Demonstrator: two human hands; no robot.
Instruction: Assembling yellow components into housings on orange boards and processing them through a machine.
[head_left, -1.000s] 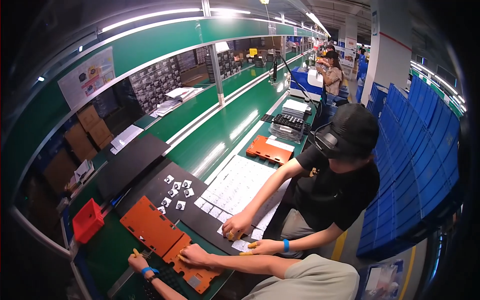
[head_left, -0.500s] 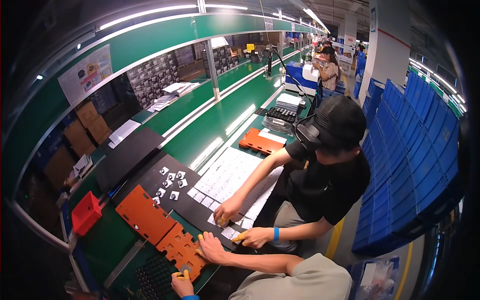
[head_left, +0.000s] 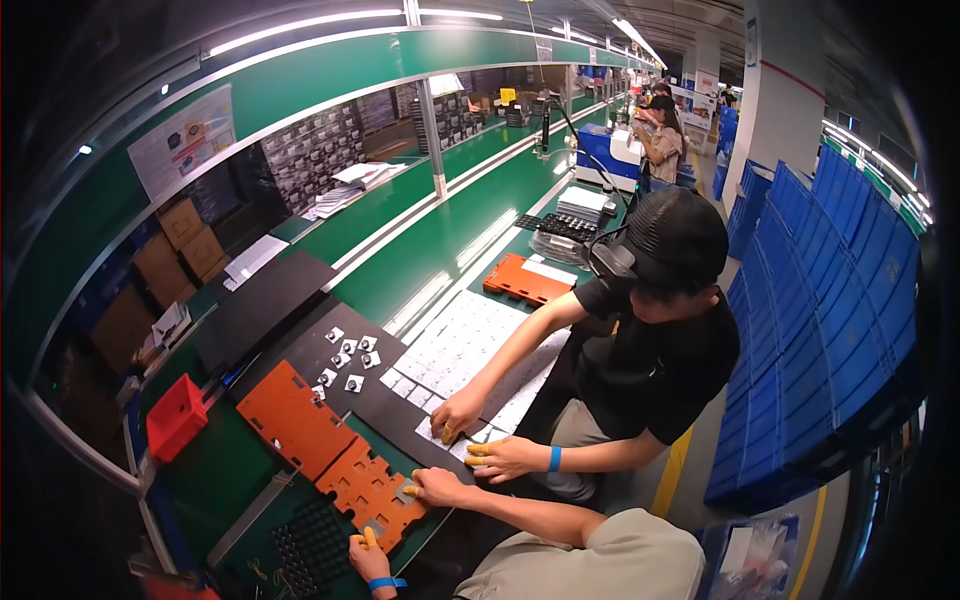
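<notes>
My right hand [head_left: 441, 488], in yellow finger cots, is closed at the right edge of an orange slotted tray [head_left: 352, 487]. A small grey piece [head_left: 408, 491] shows at its fingertips. My left hand [head_left: 368, 557], with a blue wristband, is at the tray's near end, thumb and finger drawn together. Just beyond those fingertips lies a small grey square [head_left: 375, 528]; whether they grip it is unclear. A second orange tray [head_left: 292, 420] adjoins the first on its far left side. Black moulded trays [head_left: 308, 550] lie left of my left hand.
To my right, a co-worker in black places hands [head_left: 462, 412] on white printed sheets [head_left: 470, 345]. Small white cards with black parts [head_left: 354, 384] lie on a black mat [head_left: 305, 345]. A red bin [head_left: 177, 418] is at left; blue crates [head_left: 820, 330] stand behind the co-worker.
My right hand has drawn back to the right, and its fingers, spread earlier, are now pinched. My left hand stays by the tray's near end. The co-worker's nearer hand has shifted slightly.
</notes>
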